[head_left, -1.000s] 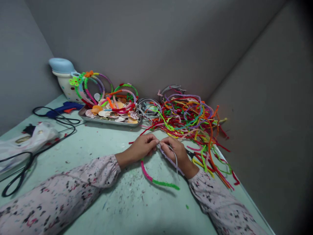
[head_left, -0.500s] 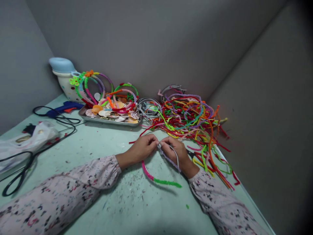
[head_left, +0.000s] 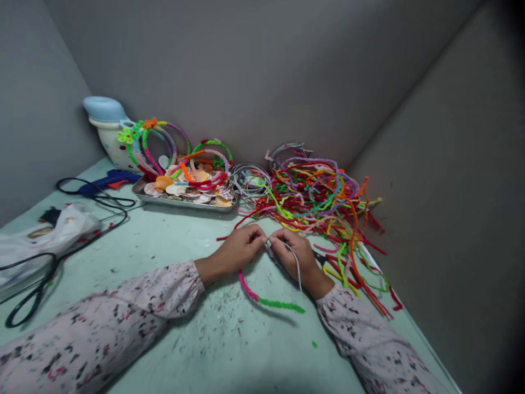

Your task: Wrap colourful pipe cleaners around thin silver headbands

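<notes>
My left hand is closed in a pinch around a thin wire whose near part is wrapped in fuzzy pipe cleaner. Out from under that hand curves the wrapped end, a pink section and then a green section. Almost touching it, my right hand pinches a lavender pipe cleaner against the wire, fingertips meeting the left ones. The bare grey wire arcs over the right fingers and down. Most of the lavender piece is hidden behind the right hand.
Behind my hands lies a heap of coloured pipe cleaners, beside coiled grey wire. A metal tray holds shells and wrapped hoops. At left are a blue glue gun, black cable, plastic bag and a blue-lidded container.
The lavender pipe cleaner's loose tail, which stuck out below my right hand, has drawn in behind the fingers. Both hands stay in nearly the same place.
</notes>
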Motion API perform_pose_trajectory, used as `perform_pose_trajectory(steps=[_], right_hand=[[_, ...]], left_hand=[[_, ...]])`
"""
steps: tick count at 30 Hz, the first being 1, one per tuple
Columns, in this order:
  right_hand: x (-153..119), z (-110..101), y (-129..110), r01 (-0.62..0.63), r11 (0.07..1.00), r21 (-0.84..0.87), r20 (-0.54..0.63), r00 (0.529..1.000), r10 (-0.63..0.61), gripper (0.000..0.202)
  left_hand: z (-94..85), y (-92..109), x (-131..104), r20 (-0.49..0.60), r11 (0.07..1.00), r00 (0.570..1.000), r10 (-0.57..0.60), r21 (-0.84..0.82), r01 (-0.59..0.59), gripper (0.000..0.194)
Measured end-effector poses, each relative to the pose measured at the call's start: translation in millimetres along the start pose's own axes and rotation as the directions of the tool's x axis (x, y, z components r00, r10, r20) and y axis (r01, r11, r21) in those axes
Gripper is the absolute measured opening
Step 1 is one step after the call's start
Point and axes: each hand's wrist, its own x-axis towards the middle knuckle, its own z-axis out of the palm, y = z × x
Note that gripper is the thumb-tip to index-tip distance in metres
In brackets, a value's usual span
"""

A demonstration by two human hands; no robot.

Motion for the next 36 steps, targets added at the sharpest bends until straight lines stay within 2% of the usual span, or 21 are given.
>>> perform_pose_trajectory(steps=[8, 11, 17, 24, 31, 36], right_hand=[[-0.8, 0.9, 1.4, -0.012, 0.999, 0.036, 0.020, 1.000, 0.011, 0.016], [-0.7, 1.6, 1.8, -0.008, 0.999, 0.050, 0.026, 1.000, 0.006, 0.016], [0.1, 1.7, -0.8, 0.016, 0.996, 0.082, 0.050, 0.999, -0.020, 0.011], [0.4, 2.7, 3.9, -0.017, 0.970, 0.241, 0.057, 0.998, 0.004, 0.010], [0.2, 3.9, 4.6, -0.060, 0.961, 0.270, 0.084, 0.996, 0.039, 0.009], [1.6, 4.8, 4.2, -0.065, 0.964, 0.257, 0.057, 0.997, 0.052, 0.010]], left_hand=[[-0.5, 6.1, -1.0, -0.033, 0.989, 0.999, 0.013, 0.149, -0.008, 0.017], [-0.8, 7.7, -1.6, -0.031, 0.988, 0.999, 0.007, 0.152, -0.002, 0.017], [0.0, 5.9, -2.0, 0.000, 0.997, 0.997, -0.073, -0.009, 0.073, 0.018], [2.9, -4.7, 1.2, 0.076, 0.958, 0.991, -0.114, -0.257, 0.130, 0.022], [2.7, -6.7, 1.5, 0.115, 0.940, 0.988, -0.099, -0.315, 0.131, 0.026], [2.9, -5.1, 1.0, 0.071, 0.950, 0.994, -0.085, -0.296, 0.102, 0.023]])
